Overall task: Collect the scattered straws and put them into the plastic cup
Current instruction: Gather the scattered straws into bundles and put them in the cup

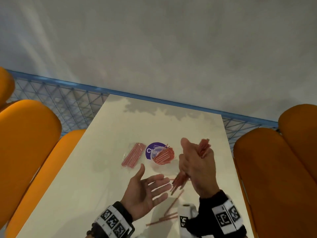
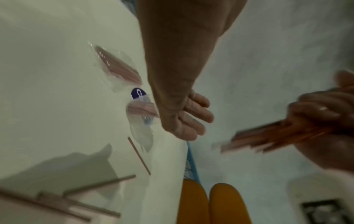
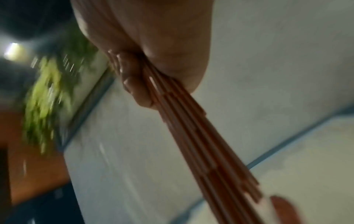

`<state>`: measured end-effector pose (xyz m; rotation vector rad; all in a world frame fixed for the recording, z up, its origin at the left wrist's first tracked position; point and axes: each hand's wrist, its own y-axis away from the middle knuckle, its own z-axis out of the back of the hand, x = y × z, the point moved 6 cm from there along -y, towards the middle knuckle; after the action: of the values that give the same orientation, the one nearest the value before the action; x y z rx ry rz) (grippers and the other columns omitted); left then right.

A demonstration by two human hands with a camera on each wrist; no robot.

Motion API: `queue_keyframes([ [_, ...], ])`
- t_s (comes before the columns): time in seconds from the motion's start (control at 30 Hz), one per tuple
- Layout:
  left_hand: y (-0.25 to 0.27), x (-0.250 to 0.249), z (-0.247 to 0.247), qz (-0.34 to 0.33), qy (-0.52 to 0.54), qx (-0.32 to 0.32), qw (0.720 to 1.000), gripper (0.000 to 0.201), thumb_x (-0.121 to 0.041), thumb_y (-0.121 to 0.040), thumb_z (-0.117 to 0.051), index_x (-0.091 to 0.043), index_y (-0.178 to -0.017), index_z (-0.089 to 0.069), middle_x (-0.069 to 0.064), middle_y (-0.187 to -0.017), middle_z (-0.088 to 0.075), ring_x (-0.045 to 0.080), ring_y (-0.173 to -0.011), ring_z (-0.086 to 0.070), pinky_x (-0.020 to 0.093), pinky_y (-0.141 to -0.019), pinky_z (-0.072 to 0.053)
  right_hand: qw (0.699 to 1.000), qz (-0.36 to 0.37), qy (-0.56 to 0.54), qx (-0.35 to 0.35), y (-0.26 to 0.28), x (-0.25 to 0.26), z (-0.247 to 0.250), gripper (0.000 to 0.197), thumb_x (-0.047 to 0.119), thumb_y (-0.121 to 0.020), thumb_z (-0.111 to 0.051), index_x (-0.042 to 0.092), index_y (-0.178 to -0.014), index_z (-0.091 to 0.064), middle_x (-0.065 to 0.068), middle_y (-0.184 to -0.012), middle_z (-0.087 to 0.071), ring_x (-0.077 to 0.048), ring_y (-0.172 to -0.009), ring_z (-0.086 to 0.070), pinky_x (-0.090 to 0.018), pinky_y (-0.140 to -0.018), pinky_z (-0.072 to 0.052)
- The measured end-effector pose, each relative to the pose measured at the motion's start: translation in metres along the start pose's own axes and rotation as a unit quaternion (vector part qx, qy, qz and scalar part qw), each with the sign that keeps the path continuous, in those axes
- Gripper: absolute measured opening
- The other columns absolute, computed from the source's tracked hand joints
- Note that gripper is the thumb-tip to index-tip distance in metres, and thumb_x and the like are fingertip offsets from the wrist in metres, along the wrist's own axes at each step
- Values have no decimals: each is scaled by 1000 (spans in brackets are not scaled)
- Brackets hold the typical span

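Head view, right hand: the right hand (image 1: 193,166) is fisted round a bundle of pink straws (image 1: 203,148), held up above the table, its ends sticking out past both sides of the fist.
Right wrist view: fingers (image 3: 134,84) and thumb clamp the same bundle tightly.
Left hand: the left hand (image 1: 147,189) hangs palm-up, fingers spread, holding nothing, just beside the bundle's lower ends.
Plastic cup: the clear plastic cup (image 1: 162,155) stands on the table (image 1: 106,177) beyond the hands, already bristling with straws.
Loose straws: a few loose straws (image 1: 171,208) lie on the near part of the table, between the wrists.
Packet: a sealed packet of straws (image 1: 133,155) lies just left of the cup.
Step in hand: I'd say gathering, with a fistful ready to deliver.
Next move: probably square the ends against the spread palm, then aim them down into the crowded cup; the near strays remain to pick up.
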<state>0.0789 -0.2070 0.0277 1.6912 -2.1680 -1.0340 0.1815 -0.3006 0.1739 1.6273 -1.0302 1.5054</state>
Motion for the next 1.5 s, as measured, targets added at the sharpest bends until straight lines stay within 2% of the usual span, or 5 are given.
queue_keyframes([
  [0.17,16,3,-31,17,64,85,994,83,-64,-85,-50,5,-131,-51,26,-132,-55,40,-116,-57,52,-97,-44,983,16,-181,-25,10,8,-16,56,31,-89,-60,13,-44,-32,2,-35,-28,-17,-34,-19,-24,-41,-24],
  [0.9,41,-6,-50,4,46,173,984,78,-61,-88,-49,0,-136,-48,20,-139,-44,34,-126,-41,52,-113,-20,998,53,-31,0,36,1,-54,66,52,-82,-66,1,-50,-39,-11,-40,-36,-23,-38,-33,-33,-48,-35],
  [1.17,51,-1,-45,-26,-128,192,973,71,-52,-70,-77,1,-115,-64,22,-114,-61,35,-109,-59,49,-98,-47,999,-25,-42,-9,39,-19,-52,67,50,-86,-61,-1,-53,-33,-10,-40,-31,-23,-39,-32,-33,-45,-33],
  [1.3,57,-3,-30,-34,-463,139,874,35,-37,-68,-84,-15,-63,-58,-1,-53,-47,11,-44,-45,20,-48,-40,994,-63,76,38,46,-34,-41,50,46,-88,-61,13,-51,-55,-14,-55,-61,-25,-54,-58,-33,-62,-49],
  [1.5,47,-26,-24,-163,-735,-30,658,43,-35,-82,-61,-10,-50,-47,0,-42,-42,13,-40,-34,33,-49,-34,982,-86,163,39,39,-47,-22,38,44,-89,-61,10,-72,-65,-5,-70,-67,-16,-68,-68,-28,-67,-54],
])
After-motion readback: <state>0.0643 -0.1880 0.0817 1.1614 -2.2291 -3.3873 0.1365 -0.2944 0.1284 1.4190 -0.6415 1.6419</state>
